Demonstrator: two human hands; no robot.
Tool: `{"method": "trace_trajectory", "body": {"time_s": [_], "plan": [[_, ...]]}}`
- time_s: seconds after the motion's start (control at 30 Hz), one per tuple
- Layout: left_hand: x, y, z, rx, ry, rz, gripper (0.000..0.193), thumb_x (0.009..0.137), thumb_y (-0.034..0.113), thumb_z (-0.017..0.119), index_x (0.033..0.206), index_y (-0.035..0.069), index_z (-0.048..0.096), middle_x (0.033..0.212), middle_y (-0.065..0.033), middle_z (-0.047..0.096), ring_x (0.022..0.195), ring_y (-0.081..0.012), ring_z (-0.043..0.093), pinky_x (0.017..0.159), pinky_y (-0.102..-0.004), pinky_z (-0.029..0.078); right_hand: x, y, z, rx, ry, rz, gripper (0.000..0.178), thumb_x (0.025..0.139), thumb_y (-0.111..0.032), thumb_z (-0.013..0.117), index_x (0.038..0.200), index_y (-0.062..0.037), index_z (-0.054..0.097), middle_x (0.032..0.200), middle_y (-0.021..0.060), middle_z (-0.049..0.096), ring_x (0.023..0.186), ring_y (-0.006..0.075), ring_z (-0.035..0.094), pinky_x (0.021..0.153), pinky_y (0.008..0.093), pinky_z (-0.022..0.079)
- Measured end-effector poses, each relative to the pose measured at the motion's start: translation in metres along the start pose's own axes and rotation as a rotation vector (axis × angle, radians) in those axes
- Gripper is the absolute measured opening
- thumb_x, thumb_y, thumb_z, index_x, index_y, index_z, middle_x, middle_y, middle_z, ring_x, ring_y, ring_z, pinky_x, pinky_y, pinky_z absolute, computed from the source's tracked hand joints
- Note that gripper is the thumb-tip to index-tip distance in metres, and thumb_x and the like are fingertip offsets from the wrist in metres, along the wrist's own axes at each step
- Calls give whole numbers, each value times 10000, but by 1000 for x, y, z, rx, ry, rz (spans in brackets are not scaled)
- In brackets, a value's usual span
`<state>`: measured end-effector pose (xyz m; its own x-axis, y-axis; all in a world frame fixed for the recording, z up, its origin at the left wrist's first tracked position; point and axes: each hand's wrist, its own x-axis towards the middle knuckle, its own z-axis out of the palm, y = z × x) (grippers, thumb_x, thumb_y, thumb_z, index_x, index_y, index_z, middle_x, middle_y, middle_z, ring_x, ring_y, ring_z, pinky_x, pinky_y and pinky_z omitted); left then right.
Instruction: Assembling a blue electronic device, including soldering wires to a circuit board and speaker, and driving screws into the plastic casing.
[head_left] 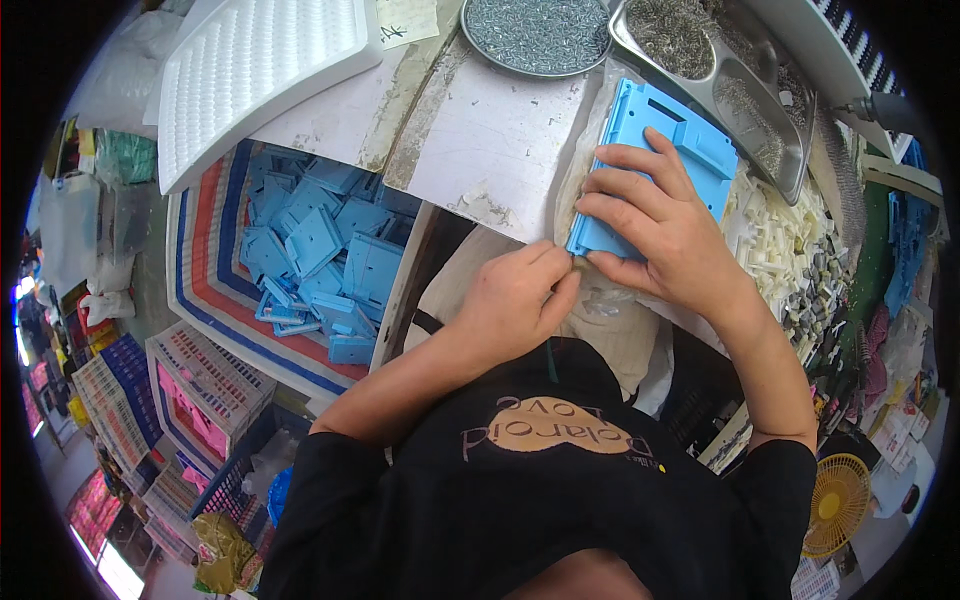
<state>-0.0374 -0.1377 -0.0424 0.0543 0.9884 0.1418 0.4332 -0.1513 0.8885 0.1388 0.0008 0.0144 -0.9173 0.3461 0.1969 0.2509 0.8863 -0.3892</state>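
A light-blue plastic housing panel with a raised block and a slot lies at the bench edge in front of me. My right hand is laid over it, fingers across its face and thumb at the lower edge, gripping it. At the panel's lower left corner, my left hand is closed, thumb and forefinger pinched together. Whatever is in that pinch is too small or hidden to make out. White plastic parts lie heaped just right of the panel.
A round tray of small screws and a metal compartment tray stand behind. To the left, a striped-lined bin holds many blue panels. A white ridged tray overhangs it. A screwdriver tool is at the far right.
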Motion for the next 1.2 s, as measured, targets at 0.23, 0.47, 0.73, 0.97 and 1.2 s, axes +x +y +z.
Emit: {"method": "trace_trajectory", "body": {"time_s": [0.23, 0.47, 0.73, 0.97, 1.2], "plan": [[47, 9, -49, 21, 95, -139, 177, 847, 119, 748, 985, 40, 670, 830, -103, 637, 585, -190, 558, 541, -330, 451, 0, -4, 1, 22, 202, 183, 808, 685, -279, 833, 1379, 1, 530, 1380, 196, 549, 1352, 392, 477, 1172, 499, 372], [77, -1, -28, 136, 125, 135, 292, 848, 97, 745, 1126, 26, 699, 878, -108, 631, 652, -242, 596, 597, -345, 489, 2, -3, -1, -92, 31, 208, 911, 714, -397, 797, 1392, 126, 489, 1532, 279, 429, 1451, 416, 392, 1176, 465, 370], [81, -3, -31, 211, 50, 221, 354, 842, 119, 742, 1176, 6, 713, 851, -85, 625, 651, -247, 622, 586, -346, 510, -1, 1, 5, 109, 206, 219, 1159, 663, -320, 854, 1562, 74, 236, 1548, 281, 405, 1431, 434, 415, 1164, 475, 386], [86, 0, -42, 362, -71, 269, 363, 846, 175, 741, 1172, 15, 724, 809, -67, 597, 658, -232, 636, 574, -355, 515, 2, -3, -1, 57, 56, 254, 1181, 656, -323, 852, 1563, 85, 216, 1541, 265, 418, 1431, 430, 408, 1172, 454, 383], [139, -32, -81, 335, 47, 291, 224, 842, 193, 743, 1017, 52, 750, 883, -94, 658, 777, -299, 661, 723, -403, 531, 5, -4, -5, -35, 30, 237, 1111, 661, -356, 842, 1519, 104, 306, 1527, 271, 418, 1437, 433, 393, 1184, 460, 363]]}}
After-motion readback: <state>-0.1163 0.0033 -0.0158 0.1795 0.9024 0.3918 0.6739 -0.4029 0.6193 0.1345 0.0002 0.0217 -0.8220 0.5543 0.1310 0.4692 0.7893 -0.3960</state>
